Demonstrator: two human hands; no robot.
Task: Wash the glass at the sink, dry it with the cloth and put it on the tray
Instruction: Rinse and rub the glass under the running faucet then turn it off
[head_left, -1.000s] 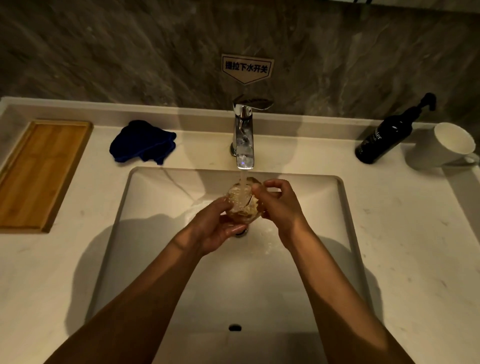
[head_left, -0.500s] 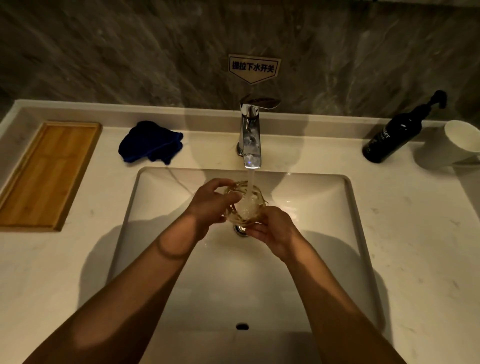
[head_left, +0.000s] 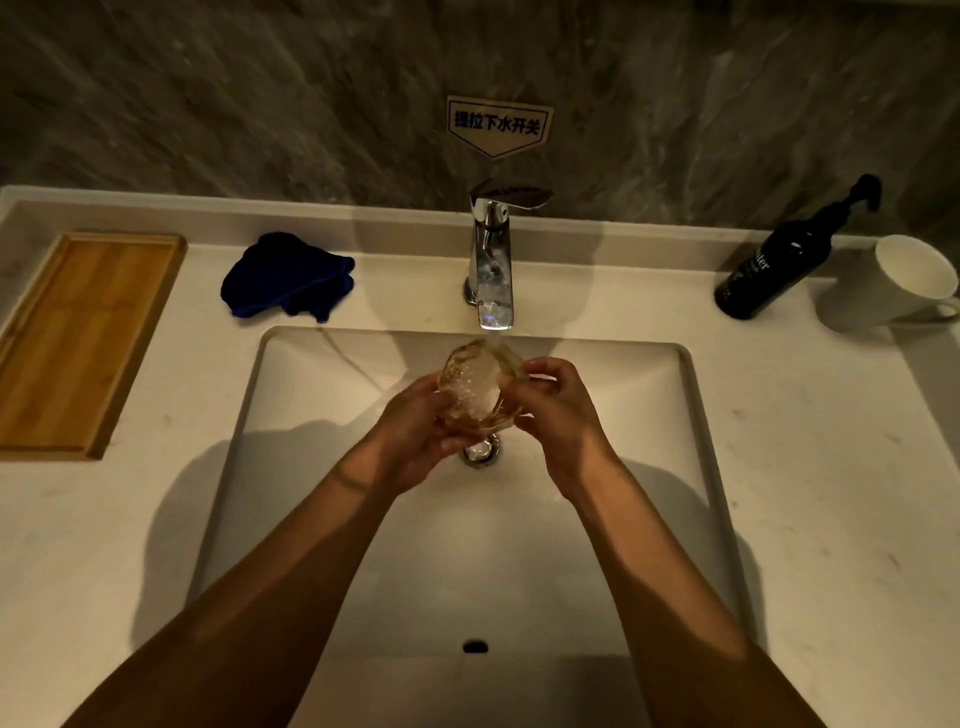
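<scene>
A clear glass (head_left: 475, 387) is held over the white sink (head_left: 311, 395), right under the chrome tap (head_left: 491, 265), and water runs into it. My left hand (head_left: 415, 441) cups it from below and the left. My right hand (head_left: 558, 415) grips its right rim with the fingertips. The glass tilts with its mouth toward the camera. A crumpled dark blue cloth (head_left: 288, 275) lies on the counter left of the tap. Further left, the wooden tray (head_left: 78, 343) lies with nothing on it.
A black pump bottle (head_left: 774, 270) and a white mug (head_left: 893, 283) stand at the back right of the counter. The drain (head_left: 480, 452) sits just below the hands. A dark stone wall with a small sign (head_left: 498, 124) rises behind the tap.
My hands have turned the glass under the water: the right hand went from below it to its right rim, and the left hand dropped from the top to beneath it.
</scene>
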